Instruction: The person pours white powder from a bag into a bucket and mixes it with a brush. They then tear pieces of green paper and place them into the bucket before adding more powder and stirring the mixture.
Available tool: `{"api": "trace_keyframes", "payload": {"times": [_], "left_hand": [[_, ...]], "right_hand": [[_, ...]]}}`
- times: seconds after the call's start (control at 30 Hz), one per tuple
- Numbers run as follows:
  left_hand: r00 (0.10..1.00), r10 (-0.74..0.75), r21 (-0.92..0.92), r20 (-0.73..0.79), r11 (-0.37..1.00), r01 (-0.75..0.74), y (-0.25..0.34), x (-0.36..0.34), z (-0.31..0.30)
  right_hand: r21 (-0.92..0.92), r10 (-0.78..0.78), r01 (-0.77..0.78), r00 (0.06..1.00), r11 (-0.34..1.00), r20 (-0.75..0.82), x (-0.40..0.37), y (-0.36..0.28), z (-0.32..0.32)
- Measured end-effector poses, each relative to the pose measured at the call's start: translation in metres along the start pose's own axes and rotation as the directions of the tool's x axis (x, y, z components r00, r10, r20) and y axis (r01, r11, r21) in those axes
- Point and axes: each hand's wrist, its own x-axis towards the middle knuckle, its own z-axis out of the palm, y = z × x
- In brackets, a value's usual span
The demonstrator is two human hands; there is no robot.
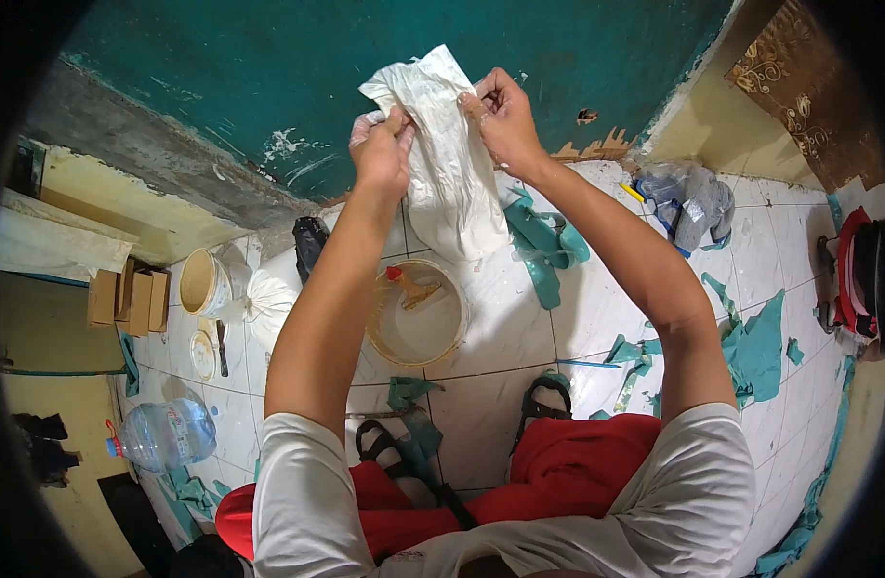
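A crumpled white plastic sack [447, 178] hangs upright in front of me, its lower end close to the tiled floor. My left hand [383, 149] pinches its upper left edge, and my right hand [505, 120] grips the upper right edge. Both hands have whitish smears on the fingers. Below the sack stands a round tub [462, 328], pale inside, with a wooden-looking tool [418, 294] with a red tip in it. The sack's mouth is at the top between my hands; its contents are hidden.
Torn green sheets [755, 352] litter the floor. To the left are a bucket [199, 284], a tied white bag [269, 306], a large water bottle [168, 435] and cardboard boxes [134, 299]. Clear plastic [693, 202] lies at right, before the scraped green wall [221, 67].
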Motion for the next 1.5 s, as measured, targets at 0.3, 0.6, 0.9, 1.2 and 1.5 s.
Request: {"api": "trace_keyframes", "payload": {"times": [0.3,0.6,0.9,1.2,1.5], "left_hand": [[0.994,-0.047,0.281,-0.095,0.957,0.072,-0.023,0.004,-0.022],[0.976,0.042,0.465,0.213,0.874,-0.139,-0.045,-0.003,-0.061],[0.984,0.075,0.515,0.159,0.845,-0.147,-0.082,0.005,-0.069],[0.998,0.013,0.557,0.062,0.829,-0.045,-0.103,0.023,-0.068],[0.985,-0.137,0.819,0.109,0.574,-0.011,-0.055,-0.013,-0.082]], "right_hand": [[-0.150,0.070,-0.063,0.997,0.987,0.038,-0.016,0.028,-0.021],[-0.480,0.165,-0.145,0.986,0.865,-0.001,-0.033,0.050,-0.046],[-0.367,0.285,-0.287,0.957,0.885,-0.061,-0.037,0.103,-0.055],[-0.257,0.323,-0.349,0.936,0.901,-0.141,-0.023,0.147,-0.059],[-0.366,0.285,-0.310,0.951,0.878,-0.121,-0.038,0.124,-0.056]]}}
